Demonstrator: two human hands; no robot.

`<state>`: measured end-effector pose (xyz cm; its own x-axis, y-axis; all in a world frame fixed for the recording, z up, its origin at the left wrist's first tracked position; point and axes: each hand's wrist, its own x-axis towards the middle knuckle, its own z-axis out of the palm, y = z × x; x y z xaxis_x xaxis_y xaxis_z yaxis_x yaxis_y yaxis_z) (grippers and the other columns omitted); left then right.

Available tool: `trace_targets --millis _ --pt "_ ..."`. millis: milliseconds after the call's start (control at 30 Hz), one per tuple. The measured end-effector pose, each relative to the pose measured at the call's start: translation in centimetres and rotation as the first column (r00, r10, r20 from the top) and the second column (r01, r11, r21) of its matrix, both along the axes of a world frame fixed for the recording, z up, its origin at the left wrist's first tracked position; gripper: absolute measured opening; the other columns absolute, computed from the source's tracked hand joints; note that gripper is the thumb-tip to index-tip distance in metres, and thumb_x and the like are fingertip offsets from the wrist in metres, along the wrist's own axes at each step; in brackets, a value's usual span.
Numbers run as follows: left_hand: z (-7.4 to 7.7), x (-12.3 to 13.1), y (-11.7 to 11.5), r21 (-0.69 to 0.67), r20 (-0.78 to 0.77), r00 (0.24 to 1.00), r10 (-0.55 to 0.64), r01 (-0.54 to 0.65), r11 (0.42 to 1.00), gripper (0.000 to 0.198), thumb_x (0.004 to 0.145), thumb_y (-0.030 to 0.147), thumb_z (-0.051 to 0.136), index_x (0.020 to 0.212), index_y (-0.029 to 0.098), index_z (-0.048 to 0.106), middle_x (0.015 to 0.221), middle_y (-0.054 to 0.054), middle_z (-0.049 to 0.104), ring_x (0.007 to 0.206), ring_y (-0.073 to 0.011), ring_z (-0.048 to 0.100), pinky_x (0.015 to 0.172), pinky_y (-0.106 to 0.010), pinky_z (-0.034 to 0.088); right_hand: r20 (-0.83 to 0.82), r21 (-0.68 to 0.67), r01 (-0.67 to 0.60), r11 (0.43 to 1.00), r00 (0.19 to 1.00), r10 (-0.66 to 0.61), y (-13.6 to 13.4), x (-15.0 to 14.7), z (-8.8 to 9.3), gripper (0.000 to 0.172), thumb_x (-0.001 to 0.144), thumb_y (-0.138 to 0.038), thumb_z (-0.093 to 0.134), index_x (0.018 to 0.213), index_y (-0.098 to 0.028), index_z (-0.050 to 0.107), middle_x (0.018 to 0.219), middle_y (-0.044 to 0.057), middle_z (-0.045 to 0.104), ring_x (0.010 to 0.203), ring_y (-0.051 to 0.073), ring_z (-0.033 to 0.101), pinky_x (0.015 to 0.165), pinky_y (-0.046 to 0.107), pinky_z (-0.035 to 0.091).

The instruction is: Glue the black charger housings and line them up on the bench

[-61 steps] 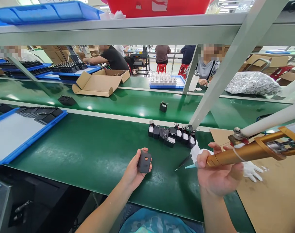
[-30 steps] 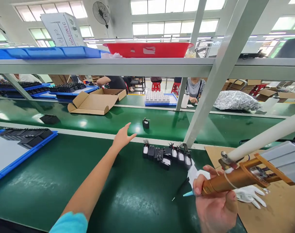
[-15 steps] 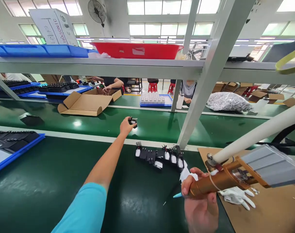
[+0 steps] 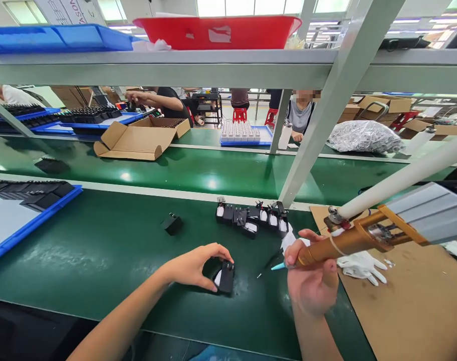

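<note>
L hand [image 4: 193, 266] is now back over the desk [image 4: 100, 263], nearer the front edge; ½ sec ago it was out past the far edge, at a small unit on the green belt [image 4: 168, 173]. Its thumb & fingers are bent in a C, gripping a black unit w/ white inside [image 4: 226, 278], which is on or just above the desk, can't tell. R hand [image 4: 311, 283] same as before: fingers part-curled round the gold tool [image 4: 337, 245], lt-blue nozzle [image 4: 278, 266] pointing L. Black box [image 4: 172, 224] now in plain view, alone, L of the bunched units [image 4: 239, 216] by the far edge.
</note>
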<state>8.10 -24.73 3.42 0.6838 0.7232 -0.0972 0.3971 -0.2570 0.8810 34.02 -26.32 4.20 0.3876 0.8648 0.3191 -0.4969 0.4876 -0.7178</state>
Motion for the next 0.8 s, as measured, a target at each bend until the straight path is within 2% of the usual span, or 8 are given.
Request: trace_targets --millis 133,200,267,367,500,600,733,800 --pt "-1.0 0.5 -1.8 0.029 -0.014 1.000 0.023 -0.023 0.999 0.072 0.068 0.015 0.072 0.134 0.033 0.049 0.128 -0.007 0.057 0.116 -0.0259 0.054 0.101 -0.040 0.041 0.014 0.018 0.003 1.000 1.000 -0.003 0.1 0.0 -0.2 0.030 0.083 -0.047 0.048 0.102 -0.025 0.056 0.101 0.003 0.057 0.050 0.010 0.051 0.047 0.028 0.038" --pt "-1.6 1.2 -3.1 0.071 0.012 0.992 0.122 -0.123 0.990 0.084 0.065 0.019 0.076 0.140 0.035 0.041 0.139 -0.007 0.050 0.126 -0.0286 0.046 0.108 -0.043 0.034 0.014 0.025 0.007 1.000 1.000 -0.007 0.1 -0.1 -0.2 0.030 0.083 -0.047 0.048 0.102 -0.026 0.056 0.102 0.003 0.057 0.050 0.010 0.051 0.046 0.028 0.038" --pt "-2.5 2.0 -4.3 0.069 0.052 0.964 0.260 -0.263 0.962 0.085 0.065 0.026 0.079 0.140 0.036 0.041 0.143 -0.006 0.046 0.129 -0.0290 0.043 0.109 -0.044 0.032 0.008 0.034 0.004 0.999 1.000 -0.004 0.1 -0.3 -0.1 0.030 0.084 -0.047 0.048 0.105 -0.027 0.055 0.103 0.002 0.057 0.050 0.010 0.052 0.046 0.027 0.037" --pt "-3.8 2.9 -5.5 -0.065 0.179 0.863 0.473 -0.469 0.881 0.064 0.075 0.030 0.072 0.134 0.036 0.048 0.138 -0.006 0.052 0.118 -0.0251 0.054 0.100 -0.040 0.043 0.005 0.026 -0.032 0.999 0.999 0.031 0.1 -0.6 0.2 0.034 0.083 -0.048 0.048 0.110 -0.028 0.054 0.102 0.002 0.057 0.050 0.010 0.052 0.046 0.027 0.038" --pt "-5.0 3.3 -6.0 -0.246 0.274 0.668 0.692 -0.647 0.722 0.032 0.083 0.033 0.063 0.115 0.030 0.065 0.124 -0.007 0.063 0.106 -0.0235 0.062 0.089 -0.035 0.051 0.012 -0.029 -0.082 0.996 0.997 0.083 -0.1 -1.4 1.1 0.042 0.081 -0.055 0.050 0.113 -0.028 0.054 0.097 0.002 0.057 0.049 0.009 0.051 0.045 0.027 0.038" --pt "-5.8 3.5 -6.5 -0.152 0.209 0.654 0.727 -0.712 0.685 0.022 0.082 0.035 0.064 0.101 0.028 0.072 0.118 -0.007 0.066 0.110 -0.0260 0.060 0.096 -0.038 0.047 0.023 -0.064 -0.114 0.991 0.993 0.116 -0.4 -2.0 1.7 0.045 0.077 -0.062 0.050 0.103 -0.025 0.058 0.093 0.002 0.056 0.050 0.009 0.050 0.045 0.026 0.038" --pt "-6.9 4.4 -7.3 -0.013 0.210 0.672 0.710 -0.725 0.689 0.046 0.067 0.030 0.079 0.112 0.031 0.067 0.118 -0.005 0.066 0.115 -0.0290 0.056 0.104 -0.041 0.038 0.002 -0.074 -0.149 0.986 0.989 0.150 -0.6 -2.9 2.2 0.046 0.075 -0.064 0.052 0.097 -0.024 0.058 0.090 0.001 0.056 0.051 0.009 0.050 0.045 0.026 0.040" --pt "-7.0 5.1 -7.3 0.016 0.194 0.653 0.732 -0.748 0.664 0.043 0.067 0.031 0.078 0.109 0.030 0.067 0.113 -0.005 0.068 0.108 -0.0295 0.059 0.099 -0.041 0.041 -0.029 -0.056 -0.195 0.979 0.981 0.194 -0.7 -3.4 2.3 0.049 0.075 -0.065 0.052 0.104 -0.026 0.056 0.091 0.001 0.057 0.047 0.008 0.047 0.042 0.025 0.038"
